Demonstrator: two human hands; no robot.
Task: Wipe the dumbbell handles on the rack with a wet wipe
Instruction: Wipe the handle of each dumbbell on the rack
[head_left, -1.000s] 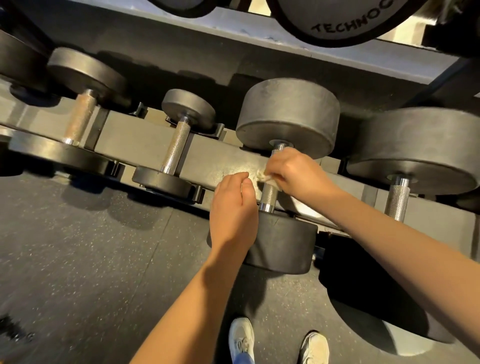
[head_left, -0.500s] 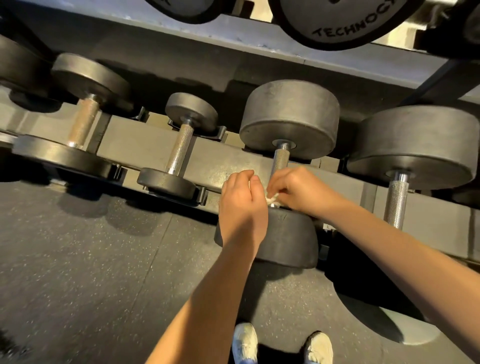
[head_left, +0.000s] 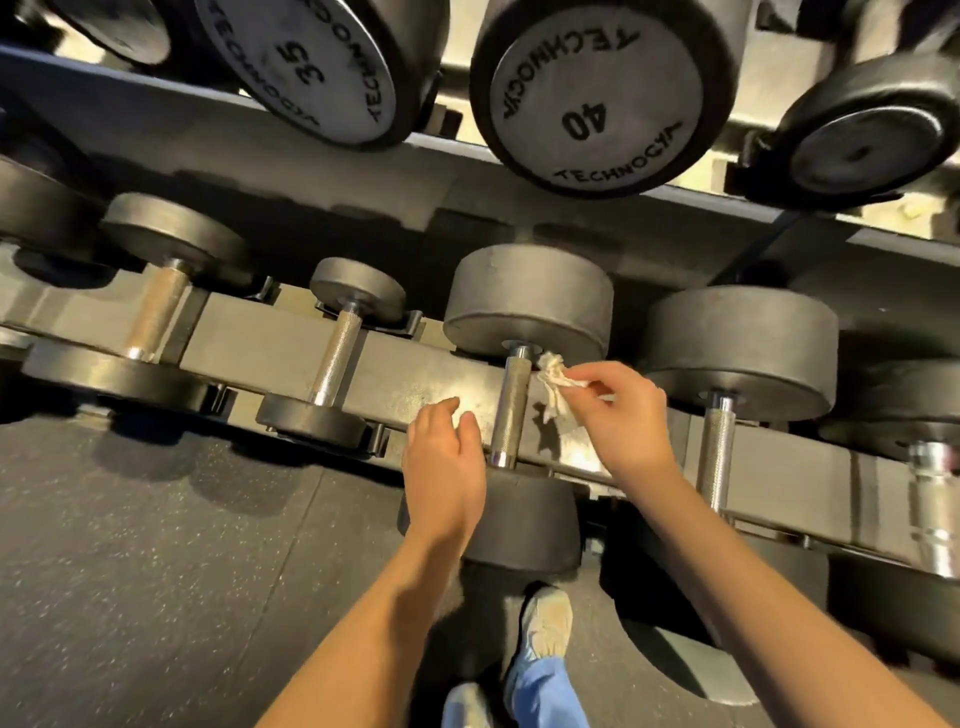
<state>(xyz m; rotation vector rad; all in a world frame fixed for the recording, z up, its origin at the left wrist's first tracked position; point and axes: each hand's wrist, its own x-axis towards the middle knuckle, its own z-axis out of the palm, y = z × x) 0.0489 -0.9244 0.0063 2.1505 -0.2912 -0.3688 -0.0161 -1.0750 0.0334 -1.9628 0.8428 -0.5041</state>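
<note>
Nearest to the camera are two shoes (head_left: 545, 631) and blue trouser legs (head_left: 540, 691) on the dark speckled floor (head_left: 156, 571). From there both bare forearms reach up toward the rack (head_left: 415, 371).

The left hand (head_left: 447, 467) is seen from the back. Its fingers (head_left: 441, 415) are loosely curled and a little apart, and they hold nothing. The fingertips are just to the left of the dumbbell handle (head_left: 509, 410), near its lower half, but I cannot tell if the thumb touches the metal. Below the left hand is the near head of this dumbbell (head_left: 524, 525), dark and round.

The right hand (head_left: 623, 415) is on the other side of the same handle. Its thumb and first fingers (head_left: 597, 376) are pressed together in a pinch on a crumpled wet wipe (head_left: 556, 379), whitish in colour. The wipe sticks out to the left of the fingertips and hangs a little down. It is just beside the upper part of the handle, close under the far head (head_left: 530, 301); whether it touches the handle is not clear. The handle itself is bare, knurled metal and stands between the two hands.

To the left of the left fingers lies a small dumbbell (head_left: 337, 358), and further left a bigger one (head_left: 156, 312). To the right of the right hand is another large dumbbell (head_left: 727, 353).

Farthest, on the upper shelf, are dumbbell heads marked 35 (head_left: 322, 67) and 40 (head_left: 597, 93).
</note>
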